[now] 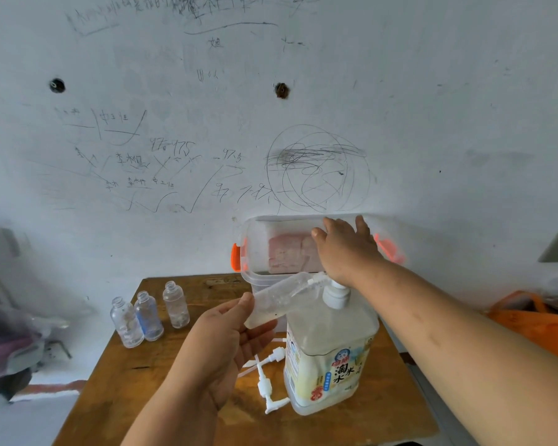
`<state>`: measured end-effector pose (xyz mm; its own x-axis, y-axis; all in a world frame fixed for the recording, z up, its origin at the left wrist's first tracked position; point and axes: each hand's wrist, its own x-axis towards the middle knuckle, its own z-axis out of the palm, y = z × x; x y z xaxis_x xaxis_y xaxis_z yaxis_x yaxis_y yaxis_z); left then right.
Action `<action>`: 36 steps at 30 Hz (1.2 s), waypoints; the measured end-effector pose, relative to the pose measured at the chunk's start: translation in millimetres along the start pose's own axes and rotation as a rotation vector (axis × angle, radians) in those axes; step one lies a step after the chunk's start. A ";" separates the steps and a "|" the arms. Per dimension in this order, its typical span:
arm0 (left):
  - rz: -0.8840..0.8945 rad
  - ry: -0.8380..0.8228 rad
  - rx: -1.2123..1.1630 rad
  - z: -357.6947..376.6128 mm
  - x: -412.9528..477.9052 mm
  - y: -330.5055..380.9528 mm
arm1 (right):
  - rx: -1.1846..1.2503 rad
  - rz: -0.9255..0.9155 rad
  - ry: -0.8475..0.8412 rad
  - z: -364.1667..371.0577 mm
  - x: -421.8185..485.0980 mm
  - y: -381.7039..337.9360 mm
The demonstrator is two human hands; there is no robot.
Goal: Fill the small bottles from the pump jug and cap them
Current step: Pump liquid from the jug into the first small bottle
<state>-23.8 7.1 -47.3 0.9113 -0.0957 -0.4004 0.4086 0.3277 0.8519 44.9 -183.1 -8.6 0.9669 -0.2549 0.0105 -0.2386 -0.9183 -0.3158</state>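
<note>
Above table [116, 381], left grip [223, 336] clamps tilted bottle [281, 297]; right grip [345, 249], unclenched, presses pump [335, 296].

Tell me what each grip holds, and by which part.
Left grip holds a small bottle by its lower body, near the base. Right grip holds nothing; it rests flat on the pump head.

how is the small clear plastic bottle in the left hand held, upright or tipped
Tipped: the bottle slants in the left hand, mouth at the spout of the clear pump jug.
</note>
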 end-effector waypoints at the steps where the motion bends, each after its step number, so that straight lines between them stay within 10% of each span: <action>1: -0.006 0.002 -0.005 -0.1 -0.3 -1.0 | -0.003 0.001 -0.009 1.7 -0.2 1.0; 36: 0.009 -0.021 0.004 1.1 -12.7 -2.9 | -0.071 -0.055 0.027 15.2 30.9 9.6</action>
<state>-36.4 6.4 -44.3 0.9159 -0.1126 -0.3854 0.4005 0.3250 0.8567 73.9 -195.2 -25.7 0.9762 -0.2105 0.0521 -0.1918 -0.9501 -0.2461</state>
